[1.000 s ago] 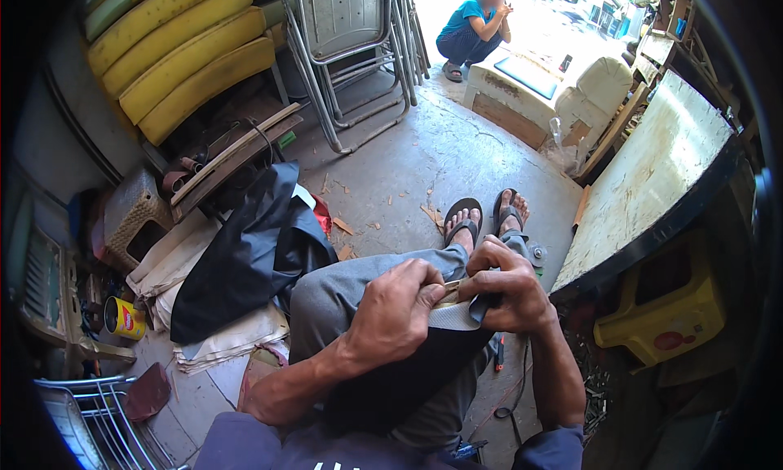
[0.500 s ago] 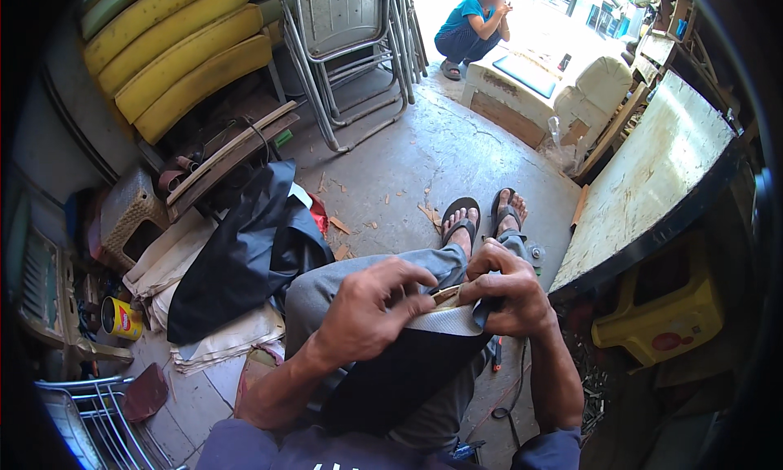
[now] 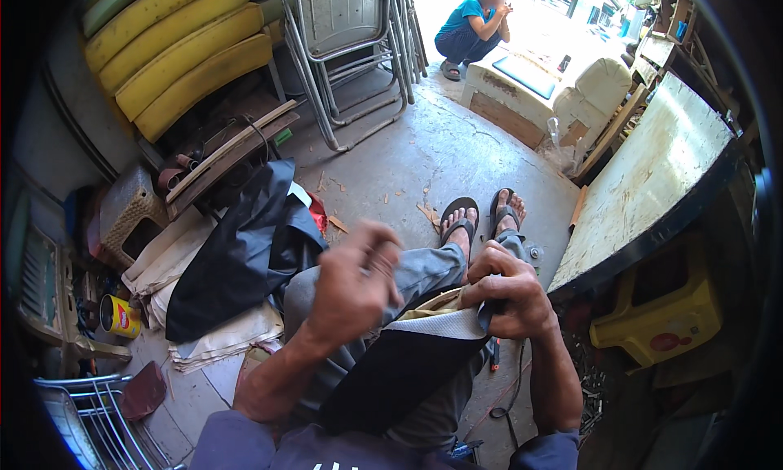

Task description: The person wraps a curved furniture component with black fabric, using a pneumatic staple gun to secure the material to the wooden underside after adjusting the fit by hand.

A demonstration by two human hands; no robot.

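A black piece of upholstery material [image 3: 400, 372] lies across my lap, its upper edge turned over to show a white textured backing [image 3: 444, 324]. Inside that fold, the edge of a beige, board-like piece [image 3: 432, 305] shows. My right hand [image 3: 510, 294] is closed on the right end of the fold, thumb and fingers pinching the material. To the left, my left hand [image 3: 356, 282] is raised over my thigh, away from the fold. Motion smears its fingers, so whether it holds anything cannot be made out.
Black sheet material [image 3: 245, 250] lies over pale folded cloth [image 3: 232, 339] on the left. Folding metal chairs [image 3: 342, 54] and yellow cushions [image 3: 179, 54] stand behind. A pale panel [image 3: 644, 176] leans above a yellow stool [image 3: 661, 307] at right. A person [image 3: 477, 29] squats beyond a worn cushioned seat [image 3: 522, 86].
My left hand has come off the folded edge and moved up and to the left. The fold now stands more open, showing more of its inside. My right hand keeps its grip.
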